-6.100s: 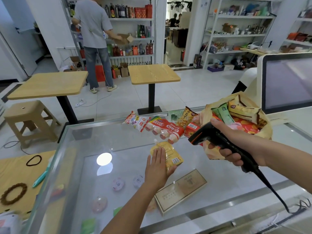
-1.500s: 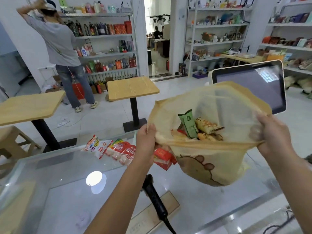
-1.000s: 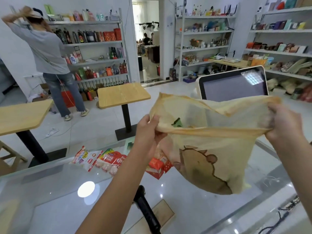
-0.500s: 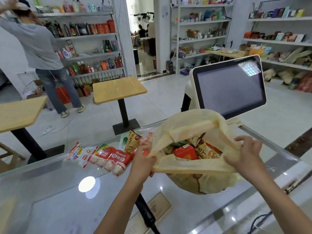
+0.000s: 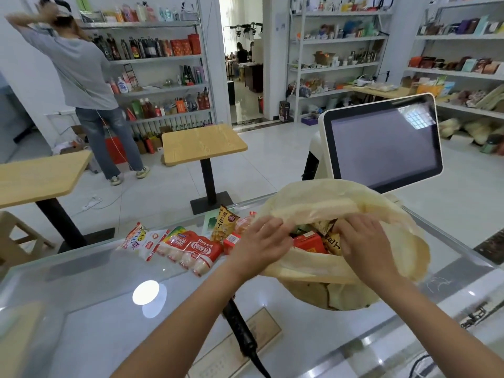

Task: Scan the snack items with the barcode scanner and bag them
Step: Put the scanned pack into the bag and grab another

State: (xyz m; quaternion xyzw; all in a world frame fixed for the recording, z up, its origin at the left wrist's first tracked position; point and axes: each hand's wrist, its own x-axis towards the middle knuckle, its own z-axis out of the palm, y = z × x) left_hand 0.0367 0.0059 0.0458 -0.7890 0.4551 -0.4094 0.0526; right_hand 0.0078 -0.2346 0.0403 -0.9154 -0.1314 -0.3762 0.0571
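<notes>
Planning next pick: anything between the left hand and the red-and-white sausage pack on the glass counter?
Only a small red box, lying on the glass counter between the left hand and the red-and-white sausage pack. The pack's top is uncovered. That hand grips the beige plastic bag by its rim.

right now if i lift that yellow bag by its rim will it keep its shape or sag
Probably floppy: the bag is thin, wrinkled film that folds over itself where the left hand grips its rim, so it should sag. Likely bottom-heavy, since the red carton and other packets fill it. On the glass counter it may slump rather than stand.
</notes>
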